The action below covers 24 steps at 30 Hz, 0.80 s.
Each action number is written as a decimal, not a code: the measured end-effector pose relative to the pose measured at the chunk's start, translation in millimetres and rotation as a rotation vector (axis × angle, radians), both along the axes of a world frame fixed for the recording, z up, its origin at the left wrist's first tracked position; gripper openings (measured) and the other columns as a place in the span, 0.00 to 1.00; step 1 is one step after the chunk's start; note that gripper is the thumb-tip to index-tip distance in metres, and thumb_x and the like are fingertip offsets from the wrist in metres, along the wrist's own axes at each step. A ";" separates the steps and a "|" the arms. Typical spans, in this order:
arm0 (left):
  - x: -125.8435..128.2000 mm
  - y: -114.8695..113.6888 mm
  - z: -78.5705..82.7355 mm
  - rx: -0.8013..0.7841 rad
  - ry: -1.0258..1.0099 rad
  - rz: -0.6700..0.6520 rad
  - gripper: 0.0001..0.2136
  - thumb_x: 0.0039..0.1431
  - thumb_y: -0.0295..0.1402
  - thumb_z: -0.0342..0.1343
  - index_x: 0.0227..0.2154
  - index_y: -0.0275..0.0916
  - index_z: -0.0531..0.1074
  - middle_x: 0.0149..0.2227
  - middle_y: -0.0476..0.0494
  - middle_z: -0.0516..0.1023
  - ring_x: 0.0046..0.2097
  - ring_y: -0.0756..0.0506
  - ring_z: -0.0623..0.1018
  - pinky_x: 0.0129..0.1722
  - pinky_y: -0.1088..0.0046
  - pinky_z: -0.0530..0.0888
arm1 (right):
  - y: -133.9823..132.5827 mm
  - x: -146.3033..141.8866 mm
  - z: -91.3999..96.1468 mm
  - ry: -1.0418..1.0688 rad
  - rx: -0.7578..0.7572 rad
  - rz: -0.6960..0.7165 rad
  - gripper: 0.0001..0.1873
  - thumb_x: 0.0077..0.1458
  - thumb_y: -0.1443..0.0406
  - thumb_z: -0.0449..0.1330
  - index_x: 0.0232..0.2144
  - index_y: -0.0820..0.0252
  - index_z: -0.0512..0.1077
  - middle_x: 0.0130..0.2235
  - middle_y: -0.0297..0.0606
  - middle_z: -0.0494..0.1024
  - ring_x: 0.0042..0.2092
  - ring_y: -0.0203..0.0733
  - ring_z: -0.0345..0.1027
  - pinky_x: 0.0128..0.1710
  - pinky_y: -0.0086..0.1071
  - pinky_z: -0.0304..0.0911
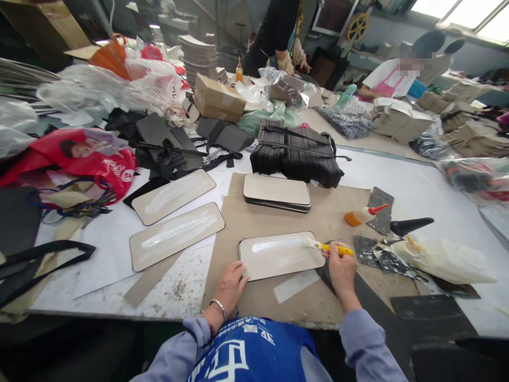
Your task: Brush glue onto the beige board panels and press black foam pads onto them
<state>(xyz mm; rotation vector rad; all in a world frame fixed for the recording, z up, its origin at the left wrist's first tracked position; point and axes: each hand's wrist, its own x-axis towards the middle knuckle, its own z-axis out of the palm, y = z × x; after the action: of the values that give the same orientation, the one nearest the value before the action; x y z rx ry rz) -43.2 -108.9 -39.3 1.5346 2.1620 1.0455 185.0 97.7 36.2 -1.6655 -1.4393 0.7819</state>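
Observation:
My right hand (341,270) is closed around the yellow handle of a small brush (336,248). Its bristles touch a beige, round-cornered panel (278,265) near the right end, where a glossy white streak runs along the surface. My left hand (231,284) lies at the panel's lower left corner, fingertips against its edge and fingers loosely extended. Two similar panels, one nearer (177,239) and one farther (175,196), lie to the left with white smears on them. Beyond the panel under the brush sits a short stack of beige panels (276,190) with dark edges.
Orange-filled bottle (358,216), black-handled tool (411,226) and whitish bag (445,260) with smeared dark pieces stand right. Strapped black bundle (296,151) lies behind the stack; red bag (99,159) and black straps crowd the left. Two people are across the table.

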 end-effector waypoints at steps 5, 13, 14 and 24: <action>0.4 24.8 10.6 -0.274 -0.312 0.320 0.11 0.47 0.25 0.54 0.36 0.36 0.65 0.31 0.47 0.68 0.33 0.48 0.71 0.37 0.67 0.71 | -60.4 -55.1 2.8 0.278 -0.192 0.189 0.27 0.42 0.45 0.59 0.34 0.61 0.65 0.25 0.34 0.73 0.26 0.41 0.71 0.29 0.34 0.69; 1.3 36.8 21.0 -0.402 -0.395 0.403 0.09 0.44 0.21 0.52 0.30 0.38 0.62 0.26 0.52 0.62 0.33 0.49 0.67 0.38 0.72 0.65 | -85.1 -90.0 -26.9 0.463 -0.335 0.228 0.29 0.37 0.44 0.61 0.31 0.62 0.65 0.26 0.32 0.71 0.24 0.39 0.69 0.26 0.33 0.69; 1.5 36.5 21.3 -0.396 -0.397 0.405 0.09 0.44 0.21 0.52 0.30 0.38 0.62 0.26 0.53 0.61 0.33 0.49 0.67 0.38 0.72 0.65 | -76.0 -77.4 -27.4 0.409 -0.288 0.202 0.29 0.37 0.44 0.60 0.32 0.62 0.65 0.26 0.33 0.72 0.24 0.39 0.69 0.27 0.34 0.69; 9.5 35.1 18.0 -0.389 -0.357 0.453 0.09 0.47 0.23 0.52 0.33 0.38 0.64 0.25 0.53 0.62 0.32 0.49 0.67 0.37 0.72 0.66 | -17.4 25.8 -10.5 -0.395 0.390 0.226 0.20 0.56 0.52 0.47 0.33 0.62 0.68 0.34 0.43 0.72 0.35 0.42 0.67 0.38 0.36 0.63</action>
<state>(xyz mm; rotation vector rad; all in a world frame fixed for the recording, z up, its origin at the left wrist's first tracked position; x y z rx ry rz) -33.6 -73.8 -21.4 0.6479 2.3158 0.8636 210.9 80.4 25.7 -1.4160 -1.9368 0.2622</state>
